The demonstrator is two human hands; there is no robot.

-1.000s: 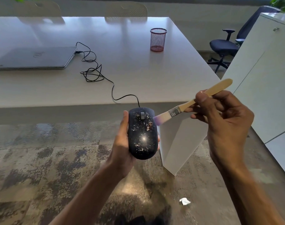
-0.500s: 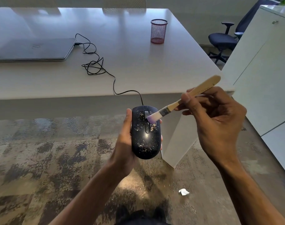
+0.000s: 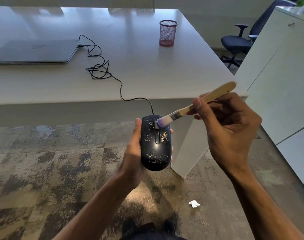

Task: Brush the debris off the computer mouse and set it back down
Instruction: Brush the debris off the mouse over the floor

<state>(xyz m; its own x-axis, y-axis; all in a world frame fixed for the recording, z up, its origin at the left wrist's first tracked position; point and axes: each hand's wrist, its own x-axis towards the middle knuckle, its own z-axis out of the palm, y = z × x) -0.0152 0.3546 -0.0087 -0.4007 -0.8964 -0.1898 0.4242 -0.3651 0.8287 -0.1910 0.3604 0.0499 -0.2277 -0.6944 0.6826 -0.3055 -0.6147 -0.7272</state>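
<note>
A black corded computer mouse (image 3: pixel 155 149), speckled with pale debris, is held up in front of the table edge by my left hand (image 3: pixel 132 156), fingers wrapped around its sides. My right hand (image 3: pixel 229 129) grips the wooden handle of a small brush (image 3: pixel 196 103). The brush's purple-white bristles rest on the mouse's front, at the scroll wheel. The mouse cable (image 3: pixel 102 70) runs up over the table edge in loose coils to a closed laptop (image 3: pixel 33 51).
The white table (image 3: pixel 147 75) holds a red mesh pen cup (image 3: pixel 168 32) toward the back right. A white cabinet (image 3: pixel 277 75) stands at right, with an office chair (image 3: pixel 237 42) behind it. A crumpled paper scrap (image 3: pixel 194 203) lies on the patterned carpet.
The brush moved from the mouse's right edge onto its front, near the scroll wheel. Debris on the mouse's middle has thinned. Both hands stayed roughly in place.
</note>
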